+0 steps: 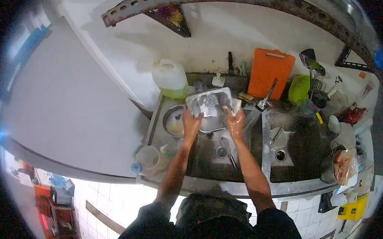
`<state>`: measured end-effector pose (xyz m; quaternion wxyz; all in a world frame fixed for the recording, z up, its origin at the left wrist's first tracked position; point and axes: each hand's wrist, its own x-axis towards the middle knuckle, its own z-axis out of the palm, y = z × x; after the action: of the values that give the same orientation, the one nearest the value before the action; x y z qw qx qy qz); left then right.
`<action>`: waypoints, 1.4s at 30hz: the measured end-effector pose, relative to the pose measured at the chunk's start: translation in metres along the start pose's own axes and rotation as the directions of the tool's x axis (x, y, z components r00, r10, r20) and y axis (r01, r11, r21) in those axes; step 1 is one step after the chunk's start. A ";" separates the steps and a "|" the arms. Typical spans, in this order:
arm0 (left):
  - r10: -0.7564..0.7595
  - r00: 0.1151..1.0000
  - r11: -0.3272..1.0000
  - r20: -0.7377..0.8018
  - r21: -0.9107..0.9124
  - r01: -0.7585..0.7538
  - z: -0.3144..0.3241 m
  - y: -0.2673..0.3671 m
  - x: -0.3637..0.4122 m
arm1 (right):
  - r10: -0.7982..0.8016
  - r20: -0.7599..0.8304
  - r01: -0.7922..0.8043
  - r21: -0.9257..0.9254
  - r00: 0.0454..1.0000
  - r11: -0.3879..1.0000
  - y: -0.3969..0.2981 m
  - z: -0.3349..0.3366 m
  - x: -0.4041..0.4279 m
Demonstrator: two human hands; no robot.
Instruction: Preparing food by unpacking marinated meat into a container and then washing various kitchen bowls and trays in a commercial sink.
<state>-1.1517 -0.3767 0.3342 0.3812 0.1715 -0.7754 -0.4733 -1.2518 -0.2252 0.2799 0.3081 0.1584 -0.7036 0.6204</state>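
A rectangular metal pan is held up over the left basin of a double steel sink, its shiny inside facing me. My left hand grips its left side. On the right side, my right hand holds the pan with the thumb over the rim. A pale item, whose kind I cannot tell, shows by the right fingers. Water streams from the faucet just right of that hand. Below the pan, a wire whisk lies in the left basin by the drain.
A round metal bowl, a plastic jug and a large jerrycan stand on the left. An orange cutting board leans on the wall. The right basin holds a white bowl; a metal pot stands beyond.
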 end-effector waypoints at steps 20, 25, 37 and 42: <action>0.387 0.898 0.921 -0.208 0.049 -0.386 0.002 0.023 0.005 | 0.008 0.783 0.342 -0.280 0.622 0.897 -0.026 -0.007 -0.033; 0.422 0.898 0.904 -0.123 -0.023 -0.428 0.036 0.030 0.001 | -0.161 0.780 0.371 -0.098 0.605 0.923 0.025 -0.012 -0.056; -0.439 0.840 0.794 -0.319 -0.576 0.196 0.037 0.021 -0.026 | 0.464 0.210 -0.509 0.329 0.860 0.795 -0.033 -0.001 -0.073; -0.204 0.977 0.974 -0.061 0.092 0.209 -0.016 -0.018 0.004 | 0.616 0.455 -0.630 -0.142 0.643 0.763 -0.023 -0.039 0.004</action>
<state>-1.1439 -0.3982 0.3243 0.3407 0.2817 -0.7657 -0.4671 -1.2315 -0.1907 0.3021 -0.1090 0.0584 -0.7587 0.6395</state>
